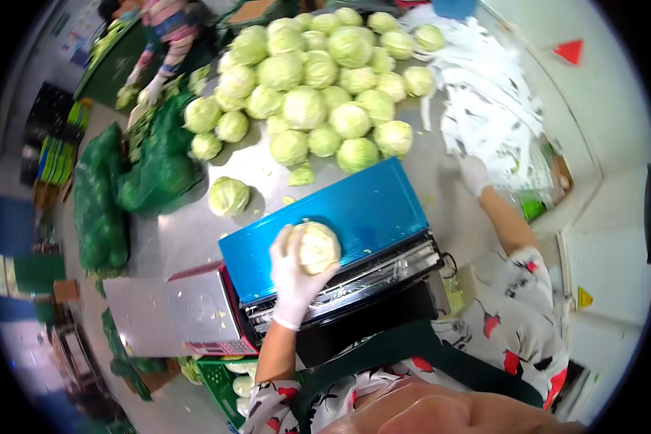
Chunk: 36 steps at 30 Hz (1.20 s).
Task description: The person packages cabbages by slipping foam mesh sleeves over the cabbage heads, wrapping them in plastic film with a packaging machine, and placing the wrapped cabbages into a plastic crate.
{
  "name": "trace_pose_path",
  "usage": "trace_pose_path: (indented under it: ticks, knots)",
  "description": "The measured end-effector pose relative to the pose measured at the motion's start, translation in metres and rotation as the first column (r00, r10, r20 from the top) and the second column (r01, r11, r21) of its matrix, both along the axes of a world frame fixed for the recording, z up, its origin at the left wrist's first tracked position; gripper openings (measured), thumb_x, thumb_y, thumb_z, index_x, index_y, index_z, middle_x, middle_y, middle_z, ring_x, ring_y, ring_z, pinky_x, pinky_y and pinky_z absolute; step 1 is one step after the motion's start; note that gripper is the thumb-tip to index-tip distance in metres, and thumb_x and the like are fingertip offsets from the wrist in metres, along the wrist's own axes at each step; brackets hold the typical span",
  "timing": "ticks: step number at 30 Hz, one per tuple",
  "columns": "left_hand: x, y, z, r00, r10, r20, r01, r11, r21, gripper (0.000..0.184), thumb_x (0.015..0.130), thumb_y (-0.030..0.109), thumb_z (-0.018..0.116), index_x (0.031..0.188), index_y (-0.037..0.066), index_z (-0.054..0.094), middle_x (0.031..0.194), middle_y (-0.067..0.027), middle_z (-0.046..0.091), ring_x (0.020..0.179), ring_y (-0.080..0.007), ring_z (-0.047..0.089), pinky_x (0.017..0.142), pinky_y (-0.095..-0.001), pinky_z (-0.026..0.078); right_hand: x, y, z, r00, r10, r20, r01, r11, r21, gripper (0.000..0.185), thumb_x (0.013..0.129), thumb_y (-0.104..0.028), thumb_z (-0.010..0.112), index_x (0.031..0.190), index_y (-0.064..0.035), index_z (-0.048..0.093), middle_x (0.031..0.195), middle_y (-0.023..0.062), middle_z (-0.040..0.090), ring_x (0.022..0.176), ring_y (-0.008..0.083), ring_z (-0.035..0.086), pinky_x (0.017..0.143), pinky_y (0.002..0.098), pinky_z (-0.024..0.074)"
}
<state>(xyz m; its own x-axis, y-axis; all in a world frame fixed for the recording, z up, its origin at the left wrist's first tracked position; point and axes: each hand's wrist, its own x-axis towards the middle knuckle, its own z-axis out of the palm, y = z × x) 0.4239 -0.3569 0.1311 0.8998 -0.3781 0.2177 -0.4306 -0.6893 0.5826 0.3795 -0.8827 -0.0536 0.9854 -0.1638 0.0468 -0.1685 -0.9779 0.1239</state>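
Note:
My left hand [293, 271], in a white glove, is wrapped round a pale cabbage [318, 248] over the blue top [354, 210] of a wrapping machine. The cabbage's cut base faces up. Along the machine's near side runs a strip of clear film [369, 281]. My right hand [473, 173], also gloved, reaches to the lower edge of a pile of white strips [488, 94]; its fingertips are blurred against them, and whether they grip a strip is unclear. A single cabbage [229, 197] lies left of the machine.
Many cabbages [304, 107] are heaped on the metal table [188, 242] beyond the machine. Green net sacks [101, 202] stand at the left. A scale with a metal plate [202, 307] adjoins the machine. A green crate [220, 387] sits below. Another person's gloved hands [152, 90] are at upper left.

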Motion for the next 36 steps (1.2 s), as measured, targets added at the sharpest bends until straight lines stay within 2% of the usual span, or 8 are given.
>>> trace_pose_path:
  ticks: [5, 9, 14, 18, 24, 29, 32, 36]
  knots:
    - [-0.006, 0.014, 0.014, 0.990, -0.014, -0.140, 0.023, 0.998, 0.065, 0.081, 0.067, 0.038, 0.084, 0.134, 0.006, 0.052, 0.135, -0.0228, 0.049, 0.123, -0.0381, 0.051, 0.102, -0.0427, 0.045, 0.015, 0.091, 0.170, 0.715, 0.057, 0.697, -0.107, 0.994, 0.028, 0.041, 0.090, -0.006, 0.053, 0.131, -0.0023, 0.056, 0.100, 0.0141, 0.062, 0.080, 0.0269, 0.063, 0.072, 0.0370, 0.0531]
    - [-0.008, 0.038, 0.010, 0.996, 0.070, 0.051, -0.057, 0.975, -0.214, 0.054, 0.081, 0.013, 0.073, 0.132, 0.004, 0.055, 0.131, -0.0183, 0.057, 0.120, -0.0331, 0.056, 0.104, -0.0411, 0.043, 0.005, 0.155, 0.260, 0.534, -0.769, 0.351, -0.254, 0.250, 0.934, 0.028, 0.100, -0.015, 0.052, 0.122, 0.0004, 0.060, 0.102, 0.0046, 0.061, 0.084, 0.0135, 0.061, 0.073, 0.0310, 0.0528]
    - [-0.050, 0.023, 0.026, 0.978, -0.152, -0.141, 0.050, 0.835, -0.548, 0.062, 0.085, 0.013, 0.071, 0.141, 0.002, 0.047, 0.144, -0.0182, 0.049, 0.135, -0.0312, 0.044, 0.113, -0.0390, 0.033, -0.027, 0.321, 0.246, 0.989, -0.144, 0.021, -0.119, -0.717, 0.686, 0.022, 0.094, -0.014, 0.065, 0.112, -0.0015, 0.063, 0.107, 0.0069, 0.062, 0.098, 0.0169, 0.059, 0.090, 0.0292, 0.0474]
    - [-0.083, 0.020, 0.004, 0.742, -0.501, -0.446, -0.276, 0.378, -0.884, 0.046, 0.090, 0.008, 0.067, 0.133, -0.003, 0.055, 0.143, -0.0123, 0.051, 0.130, -0.0183, 0.046, 0.108, -0.0337, 0.037, -0.041, 0.401, 0.212, 0.788, -0.030, 0.615, -0.592, 0.237, 0.771, 0.015, 0.081, -0.007, 0.076, 0.093, -0.0046, 0.067, 0.105, 0.0082, 0.064, 0.099, 0.0219, 0.061, 0.093, 0.0305, 0.0462]
    - [-0.104, 0.068, 0.025, 0.725, -0.496, -0.477, -0.289, 0.409, -0.865, 0.023, 0.093, 0.007, 0.063, 0.113, -0.003, 0.069, 0.119, -0.0085, 0.067, 0.102, -0.0130, 0.062, 0.092, -0.0272, 0.049, -0.059, 0.396, 0.196, 0.813, 0.239, 0.532, -0.577, 0.462, 0.674, 0.020, 0.081, -0.011, 0.070, 0.100, -0.0036, 0.066, 0.090, 0.0113, 0.065, 0.086, 0.0239, 0.064, 0.082, 0.0367, 0.0517]
    - [-0.097, 0.098, 0.011, 0.584, -0.770, -0.257, -0.418, -0.013, -0.909, 0.030, 0.099, 0.018, 0.055, 0.122, -0.002, 0.053, 0.118, -0.0119, 0.063, 0.111, -0.0231, 0.062, 0.096, -0.0361, 0.050, -0.092, 0.401, 0.231, 0.929, 0.369, 0.016, -0.140, 0.312, 0.940, 0.025, 0.087, -0.012, 0.066, 0.108, 0.0002, 0.065, 0.099, 0.0079, 0.069, 0.089, 0.0194, 0.065, 0.079, 0.0315, 0.0508]
    - [-0.105, 0.103, 0.031, 0.496, -0.773, -0.397, -0.498, 0.121, -0.859, 0.034, 0.101, 0.026, 0.052, 0.121, -0.002, 0.054, 0.115, -0.0086, 0.062, 0.105, -0.0176, 0.061, 0.095, -0.0326, 0.049, -0.111, 0.408, 0.208, 0.733, 0.591, -0.338, 0.660, -0.495, 0.565, 0.023, 0.092, -0.016, 0.065, 0.108, 0.0003, 0.065, 0.097, 0.0037, 0.068, 0.083, 0.0100, 0.061, 0.073, 0.0266, 0.0495]
    - [-0.127, 0.091, 0.029, 0.269, -0.743, -0.613, -0.268, 0.554, -0.788, 0.030, 0.098, 0.024, 0.058, 0.118, 0.002, 0.059, 0.109, -0.0013, 0.062, 0.099, -0.0088, 0.057, 0.087, -0.0249, 0.047, -0.081, 0.361, 0.227, 0.917, 0.398, 0.036, 0.112, -0.341, 0.933, 0.029, 0.102, -0.019, 0.050, 0.114, 0.0036, 0.062, 0.097, 0.0053, 0.066, 0.084, 0.0125, 0.059, 0.078, 0.0271, 0.0496]
